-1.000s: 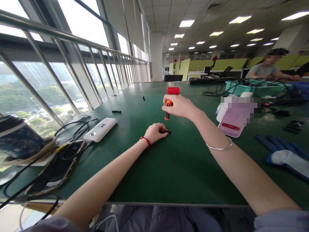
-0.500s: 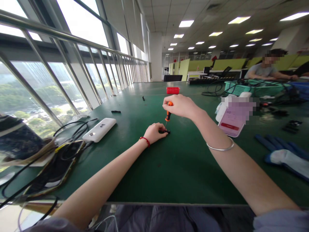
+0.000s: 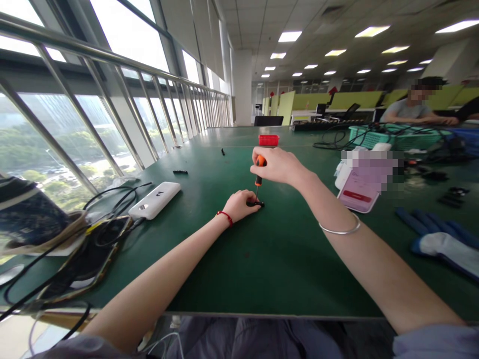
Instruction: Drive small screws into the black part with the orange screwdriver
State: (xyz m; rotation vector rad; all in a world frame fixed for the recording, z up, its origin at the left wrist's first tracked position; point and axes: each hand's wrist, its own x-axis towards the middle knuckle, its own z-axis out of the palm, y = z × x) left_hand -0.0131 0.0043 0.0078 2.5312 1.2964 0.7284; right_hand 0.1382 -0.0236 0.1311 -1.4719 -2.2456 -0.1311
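Note:
My right hand is closed around a small screwdriver with an orange and black handle, held upright with its tip pointing down. Under the tip lies a small black part on the green table. My left hand pinches that black part and presses it to the table. A red string bracelet is on my left wrist and a silver bangle on my right forearm.
A white power bank and a phone with tangled black cables lie at the left. A red tray stands behind my hands. Blue gloves and a pink card lie at right. Another person sits far right by a teal basket.
The screwdriver handle has turned and tilted slightly in my right hand's fingers. My left hand and the black part have stayed in place.

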